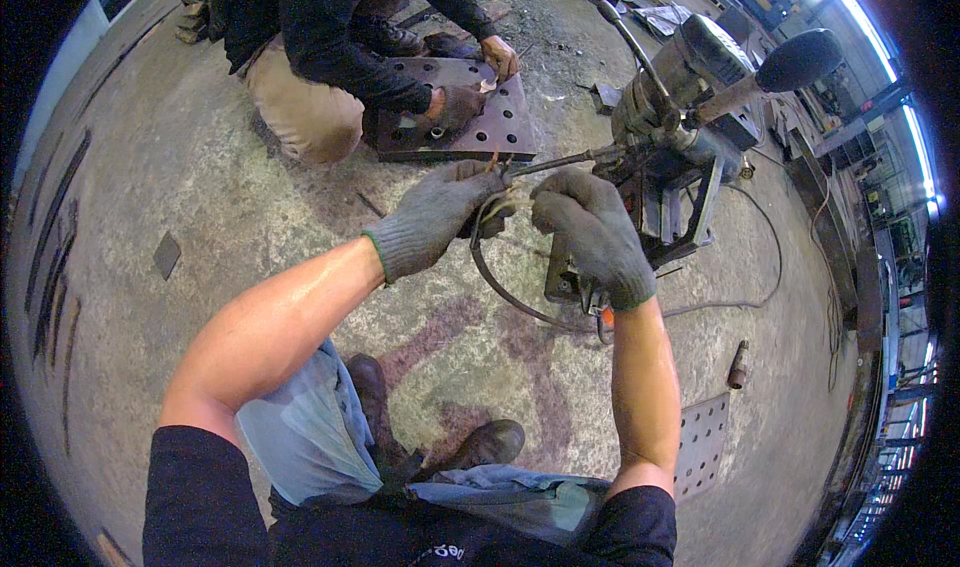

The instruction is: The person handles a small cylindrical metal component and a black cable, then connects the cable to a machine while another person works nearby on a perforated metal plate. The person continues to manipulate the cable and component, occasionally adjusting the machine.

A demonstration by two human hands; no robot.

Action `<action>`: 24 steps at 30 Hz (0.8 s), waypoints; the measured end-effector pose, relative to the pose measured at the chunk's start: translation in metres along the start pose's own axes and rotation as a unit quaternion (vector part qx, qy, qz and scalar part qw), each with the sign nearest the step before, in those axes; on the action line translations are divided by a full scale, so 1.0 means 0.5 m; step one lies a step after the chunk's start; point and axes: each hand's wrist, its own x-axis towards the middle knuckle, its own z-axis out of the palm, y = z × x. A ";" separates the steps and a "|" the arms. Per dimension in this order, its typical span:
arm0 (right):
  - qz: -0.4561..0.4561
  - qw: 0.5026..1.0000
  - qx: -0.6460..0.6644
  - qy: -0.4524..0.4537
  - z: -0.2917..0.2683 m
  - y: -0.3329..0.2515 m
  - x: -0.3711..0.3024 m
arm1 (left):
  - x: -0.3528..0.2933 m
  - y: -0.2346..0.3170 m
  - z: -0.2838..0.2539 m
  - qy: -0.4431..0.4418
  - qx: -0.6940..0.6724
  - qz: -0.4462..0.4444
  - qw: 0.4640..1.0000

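My left hand (430, 219), in a grey knit glove, is closed around the end of a dark cable (486, 272). Thin yellowish-brown wire ends (494, 163) stick up at its fingertips. From there the cable loops down toward the base of a magnetic drill (640, 122). Just to the right, my right hand (597, 235), gloved alike, has its fingers curled shut; what they hold, if anything, is hidden. It is in front of the drill's lower frame, a small gap away from the left hand. One of the drill's long handle bars (565, 162) reaches over between both hands.
Opposite me, a co-worker (350, 57) crouches with both hands on a thick drilled steel plate (455, 152). A thinner perforated plate (703, 442) and a cylindrical metal piece (738, 367) lie at right. Another cable (775, 232) curves over the floor. Steel strips (60, 242) lie far left.
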 end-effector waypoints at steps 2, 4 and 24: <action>0.034 0.995 0.080 -0.047 -0.015 -0.008 -0.007 | -0.001 0.002 -0.001 0.001 0.040 -0.013 0.999; 0.024 1.000 0.004 0.015 -0.014 -0.018 -0.004 | -0.007 0.000 0.006 0.003 0.027 -0.020 0.999; 0.124 0.962 0.232 -0.073 -0.001 0.005 0.000 | -0.021 -0.003 0.024 0.017 0.316 0.090 0.944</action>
